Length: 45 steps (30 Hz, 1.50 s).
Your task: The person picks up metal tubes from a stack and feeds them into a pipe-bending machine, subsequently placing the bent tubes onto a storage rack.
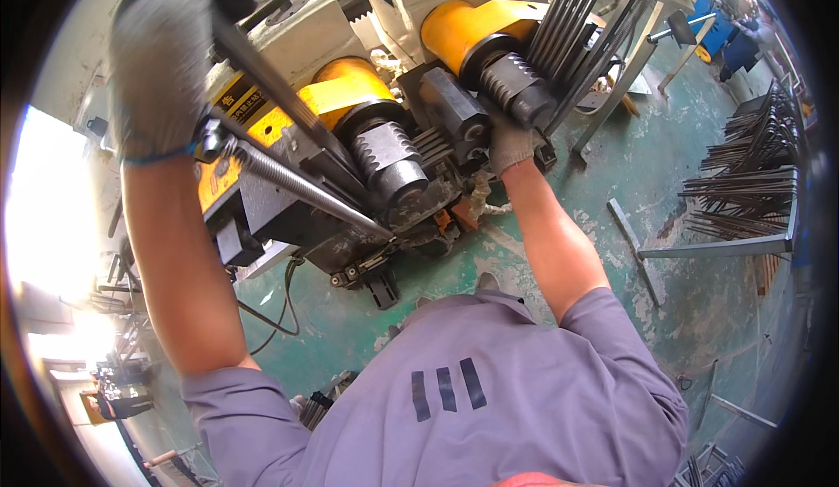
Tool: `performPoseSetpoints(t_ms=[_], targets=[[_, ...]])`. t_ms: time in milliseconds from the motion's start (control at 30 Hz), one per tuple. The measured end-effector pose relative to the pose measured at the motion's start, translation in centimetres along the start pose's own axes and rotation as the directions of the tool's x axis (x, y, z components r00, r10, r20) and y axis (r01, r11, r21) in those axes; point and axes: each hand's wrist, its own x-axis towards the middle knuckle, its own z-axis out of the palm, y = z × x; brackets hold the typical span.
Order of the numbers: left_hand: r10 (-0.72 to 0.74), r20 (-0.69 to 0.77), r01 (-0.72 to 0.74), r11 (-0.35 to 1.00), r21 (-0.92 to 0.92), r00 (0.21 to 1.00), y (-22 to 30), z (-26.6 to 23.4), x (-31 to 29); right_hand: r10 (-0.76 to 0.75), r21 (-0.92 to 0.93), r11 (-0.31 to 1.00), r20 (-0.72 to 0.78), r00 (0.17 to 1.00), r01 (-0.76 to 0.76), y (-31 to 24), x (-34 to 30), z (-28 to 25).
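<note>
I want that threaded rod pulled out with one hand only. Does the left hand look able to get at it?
Probably yes: the left hand is up on the dark lever right above the threaded rod, with nothing visible between them.

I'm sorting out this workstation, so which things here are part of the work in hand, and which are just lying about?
In use:
- left hand, gloved, gripping a dark steel rod
- right hand, gloved, at the ridged roller
- second ridged roller
- threaded rod lying across the yellow machine

Lying about:
- bundle of rods leaning behind
- rack of rods on the green floor
</note>
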Motion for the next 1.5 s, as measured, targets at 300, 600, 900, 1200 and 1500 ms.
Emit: performPoseSetpoints(t_ms=[300,600,900,1200,1500], targets=[[-0.4,0.013,0.39,0.886,-0.252,0.916,9.4,5.1,-0.4,0.033,0.063,0.997,0.052,0.998,-0.037,-0.7,-0.2,-0.4],[-0.405,-0.065,0.379,0.891,-0.249,0.912,10.4,5.3,-1.3,0.036,0.189,0.981,0.027,0.999,-0.04,0.5,0.2,-0.2],[-0.338,-0.108,0.32,0.935,-0.154,0.935,9.3,6.0,-1.0,0.005,0.189,0.982,0.0,1.0,-0.005,0.6,0.1,0.1],[-0.358,-0.053,0.338,0.915,-0.221,0.932,9.4,5.1,-0.9,-0.09,0.031,0.995,0.001,0.996,0.09,1.2,0.5,-0.3],[-0.357,-0.085,0.335,0.921,-0.198,0.93,9.4,5.7,-0.9,-0.013,0.068,0.998,-0.044,0.999,0.016,1.6,0.7,-0.1]])
